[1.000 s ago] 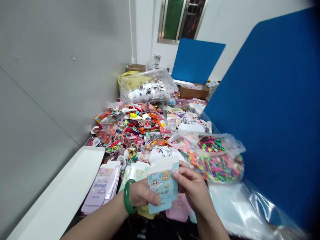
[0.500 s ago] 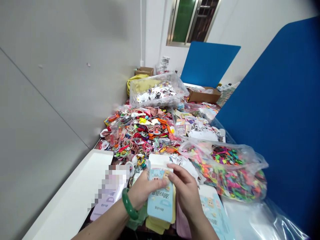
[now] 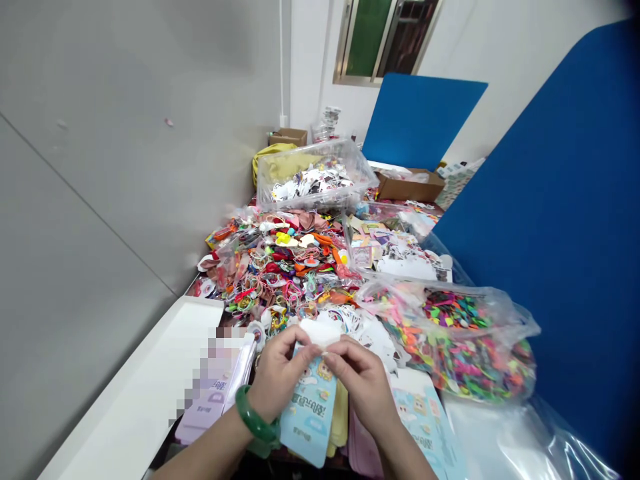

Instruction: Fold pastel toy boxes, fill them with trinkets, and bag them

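Observation:
A light blue printed packet [image 3: 307, 413] with a white top flap hangs tilted between my hands. My left hand [image 3: 285, 370], with a green bangle on its wrist, pinches the packet's upper left edge. Pinching the upper right edge is my right hand [image 3: 357, 373], its fingertips close to the left ones. Behind the packet, yellow packets [image 3: 340, 417] show at its right side. Lilac packets [image 3: 213, 407] lie left of my left wrist. More blue packets [image 3: 423, 420] lie right of my right wrist, and pink ones [image 3: 363, 443] are partly hidden beneath it.
A large pile of small colourful trinkets [image 3: 280, 260] covers the middle. Behind it stands a clear bin [image 3: 315, 180] of white pieces. Clear bags [image 3: 475, 347] of bright pieces lie at the right, near a blue panel [image 3: 560, 220]. A white tray [image 3: 150, 380] runs along the left.
My left hand has moved up to the packet's top edge, close to my right fingertips. The packet now tilts, its lower end shifted left and down.

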The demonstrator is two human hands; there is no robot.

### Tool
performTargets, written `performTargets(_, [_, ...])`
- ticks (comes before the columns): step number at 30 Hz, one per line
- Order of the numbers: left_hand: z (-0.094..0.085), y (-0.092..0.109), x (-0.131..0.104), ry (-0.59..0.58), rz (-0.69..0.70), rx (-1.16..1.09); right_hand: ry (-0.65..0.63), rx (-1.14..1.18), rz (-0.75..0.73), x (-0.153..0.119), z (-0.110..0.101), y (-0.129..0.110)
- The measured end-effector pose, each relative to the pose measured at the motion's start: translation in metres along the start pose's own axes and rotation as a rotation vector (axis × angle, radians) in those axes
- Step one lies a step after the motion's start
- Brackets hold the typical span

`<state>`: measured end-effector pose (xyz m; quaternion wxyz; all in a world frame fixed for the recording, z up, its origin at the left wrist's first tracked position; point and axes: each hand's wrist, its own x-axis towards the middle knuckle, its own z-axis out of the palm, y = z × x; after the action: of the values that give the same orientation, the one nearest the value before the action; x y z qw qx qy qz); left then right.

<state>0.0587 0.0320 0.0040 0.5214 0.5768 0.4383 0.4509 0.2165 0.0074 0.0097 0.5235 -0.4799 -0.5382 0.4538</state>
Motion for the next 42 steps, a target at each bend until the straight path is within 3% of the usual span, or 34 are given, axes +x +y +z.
performTargets(3, [0.001, 0.003, -0.001, -0.178, -0.077, -0.318, 0.039, -0.042, -0.046, -0.001, -0.005, -0.007])
performTargets(5, [0.000, 0.003, -0.004, -0.409, -0.239, -0.472, 0.126, -0.008, -0.055, -0.002, -0.008, -0.009])
performTargets(7, [-0.001, 0.000, -0.006, -0.573, -0.421, -0.542, 0.131, -0.013, -0.103, -0.003, -0.011, -0.011])
performTargets(9, [-0.002, -0.001, -0.008, -0.568, -0.498, -0.563, 0.021, -0.047, -0.169, -0.005, -0.013, -0.014])
performTargets(12, [-0.002, 0.002, -0.008, -0.506, -0.464, -0.511, -0.098, -0.054, -0.171, -0.008, -0.017, -0.020])
performTargets(17, [-0.002, 0.015, -0.004, -0.597, -0.309, -0.311, -0.061, -0.088, -0.061, -0.007, -0.023, -0.027])
performTargets(20, [-0.002, 0.016, -0.003, -0.599, -0.268, -0.276, -0.080, -0.116, -0.149, -0.006, -0.026, -0.029])
performTargets(24, [0.000, 0.014, -0.004, -0.545, -0.364, -0.364, -0.171, -0.153, -0.338, -0.004, -0.029, -0.028])
performTargets(30, [0.007, 0.020, -0.002, -0.525, -0.338, -0.230, -0.200, -0.244, -0.390, -0.008, -0.025, -0.021])
performTargets(33, [0.013, 0.018, -0.007, -0.524, -0.462, -0.385, -0.247, -0.291, -0.408, -0.010, -0.027, -0.017])
performTargets(36, [0.016, 0.010, -0.011, -0.459, -0.622, -0.483, -0.194, -0.298, -0.239, -0.010, -0.033, -0.012])
performTargets(38, [0.013, 0.006, -0.009, -0.414, -0.597, -0.444, -0.098, -0.144, -0.006, -0.008, -0.038, -0.008])
performTargets(40, [0.008, 0.005, -0.004, -0.361, -0.384, -0.275, -0.024, 0.061, 0.223, -0.007, -0.039, -0.005])
performTargets(42, [0.003, 0.004, 0.000, -0.346, -0.023, 0.036, -0.038, 0.168, 0.372, -0.004, -0.039, -0.002])
